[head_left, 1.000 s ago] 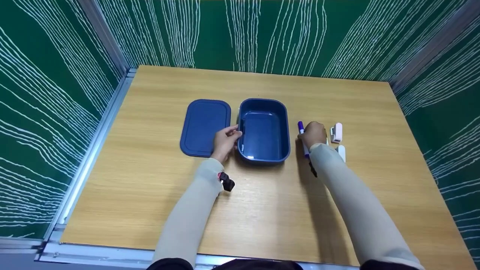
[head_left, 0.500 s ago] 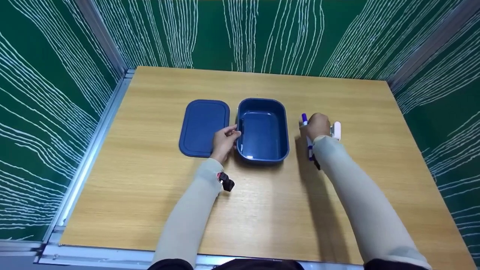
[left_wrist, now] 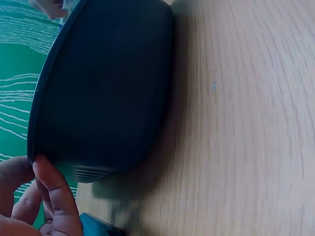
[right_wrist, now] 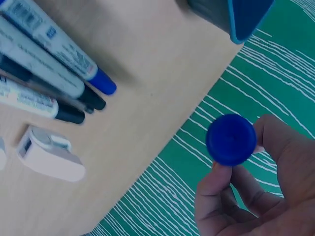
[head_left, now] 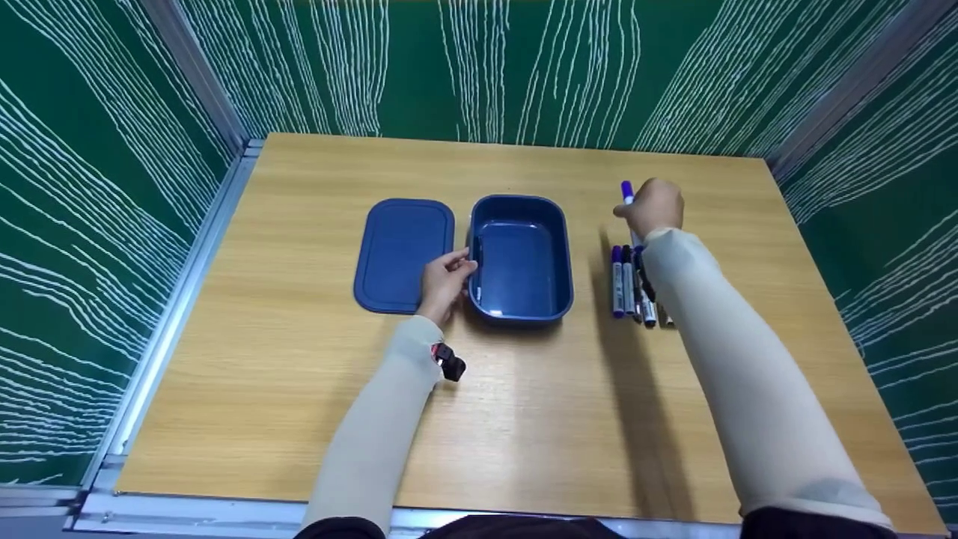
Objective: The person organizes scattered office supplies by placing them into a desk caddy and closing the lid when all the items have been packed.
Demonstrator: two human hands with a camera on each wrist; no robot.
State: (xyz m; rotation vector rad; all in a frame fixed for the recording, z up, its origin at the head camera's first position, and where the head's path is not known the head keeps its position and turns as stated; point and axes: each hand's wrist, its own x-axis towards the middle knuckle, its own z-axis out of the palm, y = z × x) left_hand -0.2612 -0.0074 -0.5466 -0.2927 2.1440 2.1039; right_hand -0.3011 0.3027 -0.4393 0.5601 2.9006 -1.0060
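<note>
My left hand (head_left: pixel 443 283) pinches the left rim of a deep blue plastic box (head_left: pixel 522 320); in the left wrist view its fingertips (left_wrist: pixel 47 172) are at the rim. A slim dark pen-like thing (head_left: pixel 480 262) lies along the box's left inner wall. Over the right side of the table, my right hand (head_left: pixel 656 206) holds a white marker with a purple-blue cap (head_left: pixel 627 190), raised off the wood. The right wrist view shows that cap (right_wrist: pixel 231 140) end-on between thumb and fingers. Below the hand, several markers (head_left: pixel 627 281) lie side by side, partly hidden by the sleeve.
A flat blue lid (head_left: pixel 404 254) lies left of the box. Beside the markers is a small whitish stapler-like thing (right_wrist: pixel 51 155), hidden in the head view by the right arm. Green panels with white streaks (head_left: pixel 419 67) stand around the wooden table (head_left: pixel 299 359).
My right hand has lifted one marker and moved with it toward the far side of the table, baring the row of markers. The left hand stays on the box rim.
</note>
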